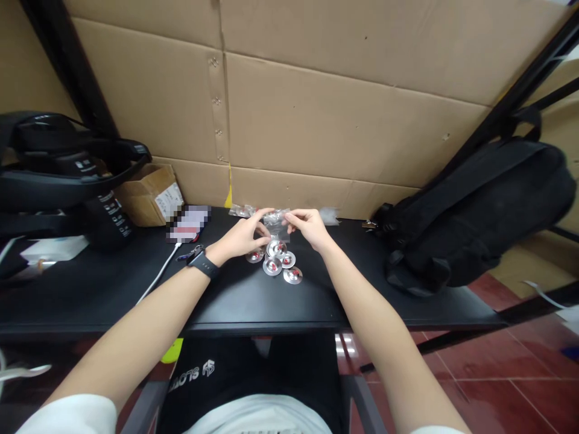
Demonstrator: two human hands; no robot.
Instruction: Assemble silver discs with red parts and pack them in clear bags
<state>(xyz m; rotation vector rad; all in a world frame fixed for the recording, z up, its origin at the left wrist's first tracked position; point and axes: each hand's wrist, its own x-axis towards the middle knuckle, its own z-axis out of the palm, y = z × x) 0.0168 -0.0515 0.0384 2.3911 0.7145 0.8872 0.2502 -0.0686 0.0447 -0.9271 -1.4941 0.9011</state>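
Observation:
Both my hands meet at the far middle of a black table (pixel 99 289). My left hand (pixel 246 234), with a black watch (pixel 202 263) on the wrist, and my right hand (pixel 308 228) each pinch one side of a small clear plastic bag (pixel 276 220) held between them. Just below the bag, several round silver discs with red centres (pixel 277 260) lie in a loose cluster on the table. More clear bags (pixel 242 210) lie behind my left hand.
A black backpack (pixel 479 211) leans at the right end of the table. At the left are a black headset-like device (pixel 58 163), a small cardboard box (pixel 151 194) and a white cable (pixel 158 274). Cardboard sheets (pixel 344 102) form the back wall.

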